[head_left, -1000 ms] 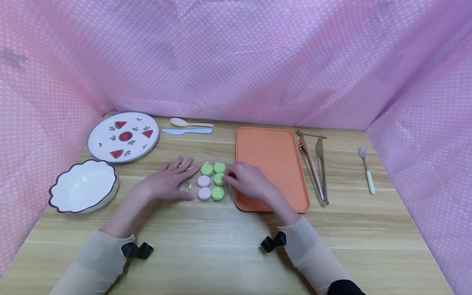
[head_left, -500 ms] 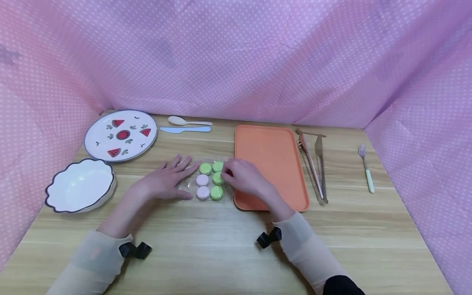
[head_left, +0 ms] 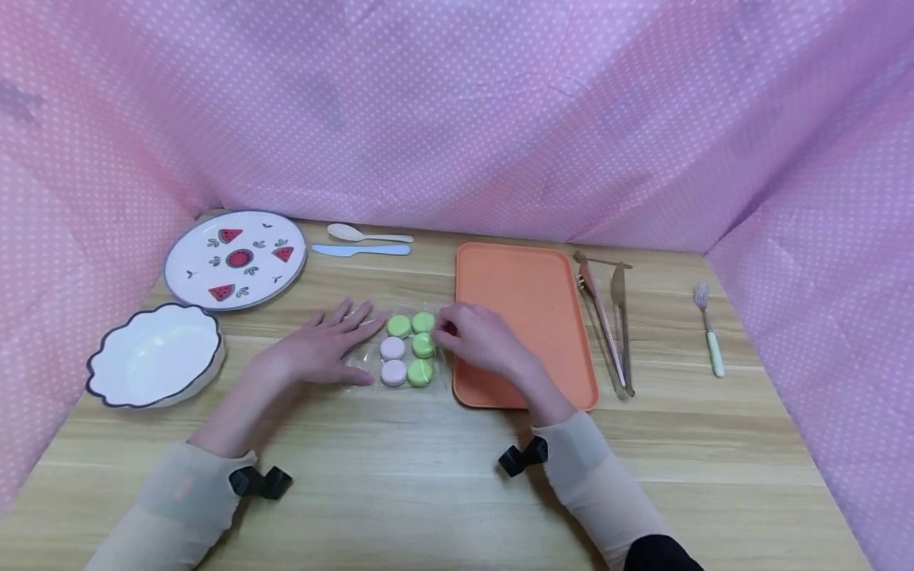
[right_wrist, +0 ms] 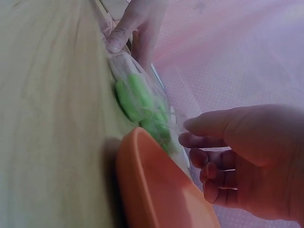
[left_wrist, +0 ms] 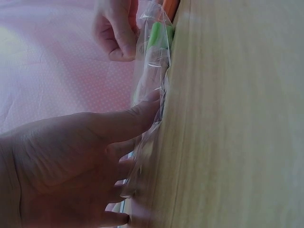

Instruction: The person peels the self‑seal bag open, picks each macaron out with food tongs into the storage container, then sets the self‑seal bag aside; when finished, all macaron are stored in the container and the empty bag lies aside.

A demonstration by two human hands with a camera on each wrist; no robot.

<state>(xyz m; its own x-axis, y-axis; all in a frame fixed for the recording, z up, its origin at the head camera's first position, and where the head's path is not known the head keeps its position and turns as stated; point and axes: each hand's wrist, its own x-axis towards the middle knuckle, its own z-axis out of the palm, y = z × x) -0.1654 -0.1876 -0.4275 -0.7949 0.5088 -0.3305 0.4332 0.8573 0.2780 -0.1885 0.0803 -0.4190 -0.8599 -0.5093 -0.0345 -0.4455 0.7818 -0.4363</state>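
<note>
In the head view a clear plastic bag (head_left: 370, 361) of macarons lies flat on the wooden table. Green macarons (head_left: 420, 373) sit on its right, with two pale lilac ones (head_left: 392, 349) toward the left. My left hand (head_left: 317, 353) is spread with straight fingers, pressing on the bag's left end; the left wrist view shows its thumb (left_wrist: 137, 116) on the film. At the opposite end my right hand (head_left: 478, 337) pinches the edge of the bag between thumb and index finger. The right wrist view shows the film stretched up to those fingertips (right_wrist: 192, 124), with the other fingers curled.
An orange tray (head_left: 528, 317) adjoins the bag, under my right forearm. Beyond it lie metal cutlery (head_left: 620, 325) and a green-handled fork (head_left: 716, 349). At left stand a scalloped bowl (head_left: 153, 357) and watermelon plate (head_left: 274, 277); a spoon (head_left: 350, 235) and blue knife (head_left: 364, 251) lie behind.
My right wrist has shifted slightly left while its fingers stay at the bag's right edge. The left hand and the macarons keep their places, and the head view has moved a little.
</note>
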